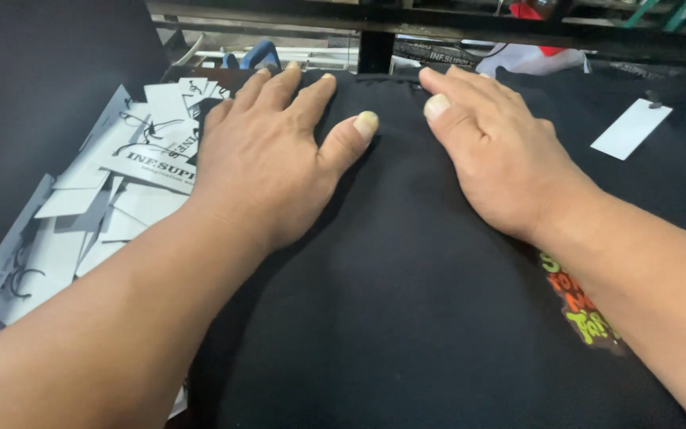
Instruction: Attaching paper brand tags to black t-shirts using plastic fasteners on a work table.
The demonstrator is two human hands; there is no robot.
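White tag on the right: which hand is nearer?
Right. The right hand lies flat on the black garment, apart from the tag; the left hand lies farther left.

Two bare hands, left (267, 151) and right (502, 151), forearms sleeveless, no rings, short unpainted nails.

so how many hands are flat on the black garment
2. The left hand presses near the pile of white tags; the right hand lies beside it on the black garment.

Pile of white paper tags (89, 214), left
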